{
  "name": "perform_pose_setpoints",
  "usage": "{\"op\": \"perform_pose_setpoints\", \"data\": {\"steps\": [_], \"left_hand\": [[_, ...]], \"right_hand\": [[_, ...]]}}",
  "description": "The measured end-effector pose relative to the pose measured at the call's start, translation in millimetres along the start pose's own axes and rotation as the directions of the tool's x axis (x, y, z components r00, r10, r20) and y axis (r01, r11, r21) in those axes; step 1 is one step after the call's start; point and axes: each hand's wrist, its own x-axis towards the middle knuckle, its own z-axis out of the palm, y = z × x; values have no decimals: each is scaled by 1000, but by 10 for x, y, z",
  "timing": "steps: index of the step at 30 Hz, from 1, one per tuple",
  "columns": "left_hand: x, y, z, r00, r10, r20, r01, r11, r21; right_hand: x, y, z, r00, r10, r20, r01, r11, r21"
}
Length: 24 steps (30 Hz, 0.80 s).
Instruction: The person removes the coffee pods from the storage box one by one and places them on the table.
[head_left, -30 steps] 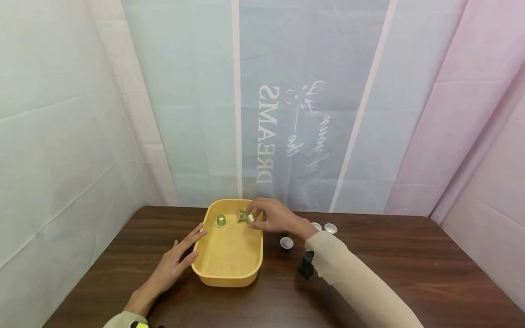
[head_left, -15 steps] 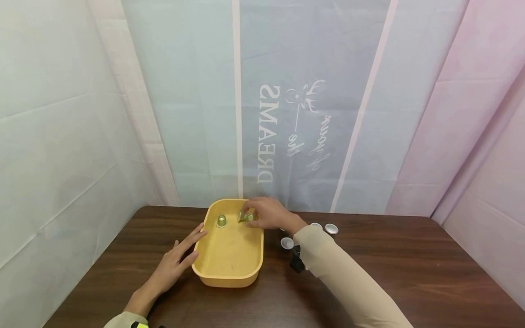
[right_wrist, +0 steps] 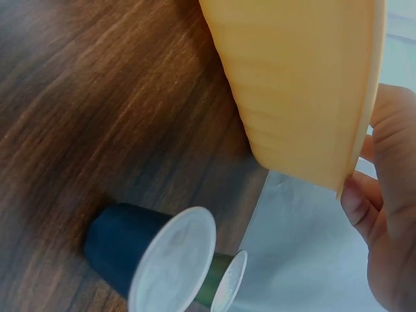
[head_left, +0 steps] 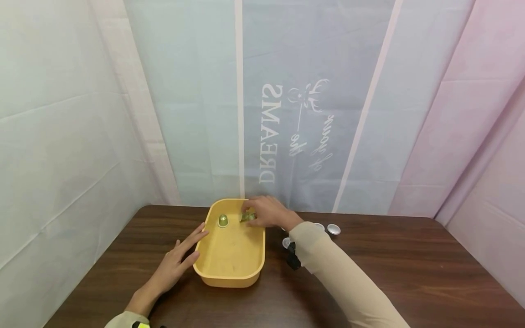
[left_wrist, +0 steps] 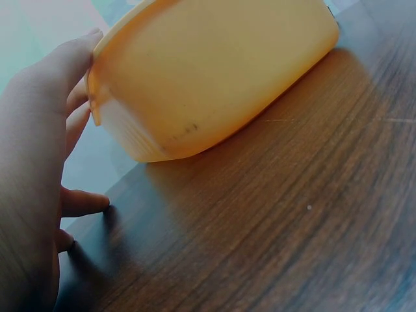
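Note:
A yellow plastic bin (head_left: 229,278) stands on the table, with a green coffee capsule (head_left: 223,221) lid-down at its far left. My right hand (head_left: 268,212) reaches over the bin's right wall and pinches a green coffee capsule (head_left: 249,216) low inside. Another green one lies against it, partly covered by the fingers. In the right wrist view the bin wall hides my fingertips. My left hand (head_left: 174,266) rests its straight fingers on the bin's left rim; in the left wrist view other fingers (left_wrist: 88,203) reach down to the table.
Right of the bin, silver-lidded capsules (head_left: 334,229) lie on the dark wooden table (head_left: 389,264). The right wrist view shows a dark blue capsule (right_wrist: 123,244) and a green capsule (right_wrist: 218,279) on their sides there. A printed cloth (head_left: 303,45) hangs behind the table.
My right hand has moved slightly left and deeper into the bin, bringing its capsule against the other green one. The right forearm has swung left; my left hand has stayed on the rim.

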Motion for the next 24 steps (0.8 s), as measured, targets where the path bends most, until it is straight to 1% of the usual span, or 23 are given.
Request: {"op": "perform_pose_setpoints", "data": {"steps": [6, 12, 19, 24], "left_hand": [[4, 7, -3, 1000, 4, 2, -4, 1000, -4], [17, 10, -12, 1000, 7, 6, -7, 1000, -5], [16, -20, 0, 1000, 17, 5, -17, 1000, 15], [13, -18, 0, 1000, 6, 4, -6, 1000, 15]], "right_hand": [[48, -6, -19, 999, 3, 48, -1, 999, -49], [83, -37, -39, 997, -10, 74, 13, 999, -38], [124, -94, -48, 992, -21, 125, 28, 998, -53], [171, -122, -41, 990, -33, 139, 41, 997, -60]]}}
